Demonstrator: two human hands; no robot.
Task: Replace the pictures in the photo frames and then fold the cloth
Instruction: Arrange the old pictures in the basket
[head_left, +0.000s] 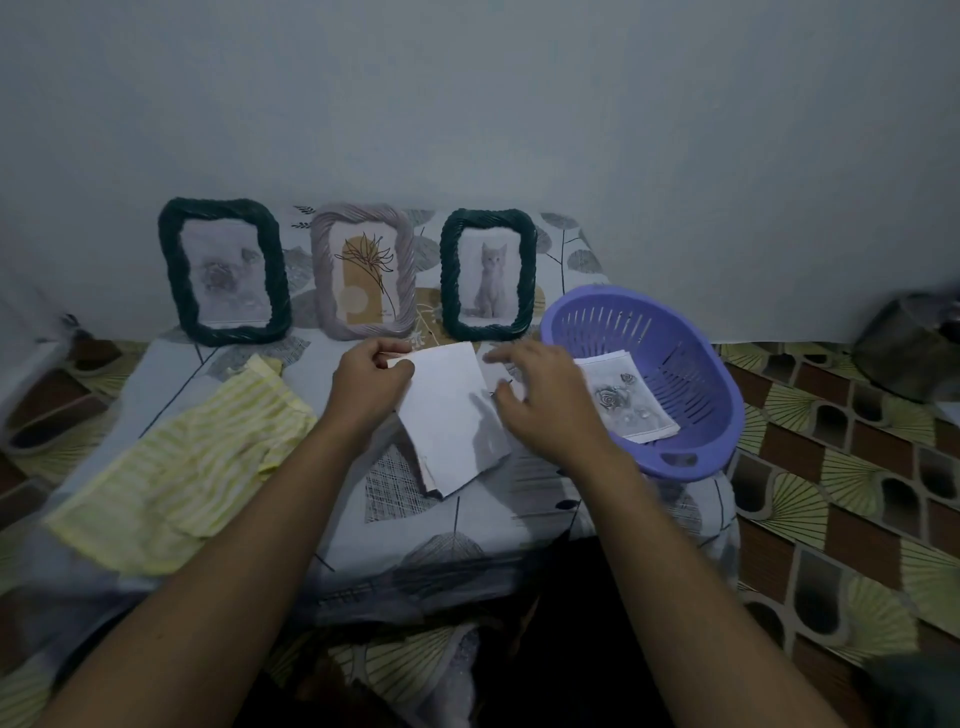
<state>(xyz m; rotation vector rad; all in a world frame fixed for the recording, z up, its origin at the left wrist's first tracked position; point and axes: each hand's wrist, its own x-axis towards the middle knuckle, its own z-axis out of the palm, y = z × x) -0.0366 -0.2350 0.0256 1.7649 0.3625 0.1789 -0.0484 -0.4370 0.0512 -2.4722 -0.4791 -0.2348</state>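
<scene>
Three photo frames lean against the wall: a dark green frame (224, 273) with a faint rose picture, a pale lilac frame (363, 272) with a flower drawing, and a second dark green frame (488, 274) with a kitten picture. My left hand (370, 382) pinches the top corner of a small stack of white picture sheets (449, 423), blank side up, over the table's middle. My right hand (545, 397) hovers over the stack's right edge with fingers spread and loosely bent, holding nothing that I can see. A yellow striped cloth (182, 462) lies crumpled at the left.
A purple slotted basket (691, 374) stands at the right with a rose picture (626, 402) lying inside it. The low table wears a leaf-patterned cover (457, 540). Patterned floor matting surrounds it. A dark metal object (909, 345) sits at the far right.
</scene>
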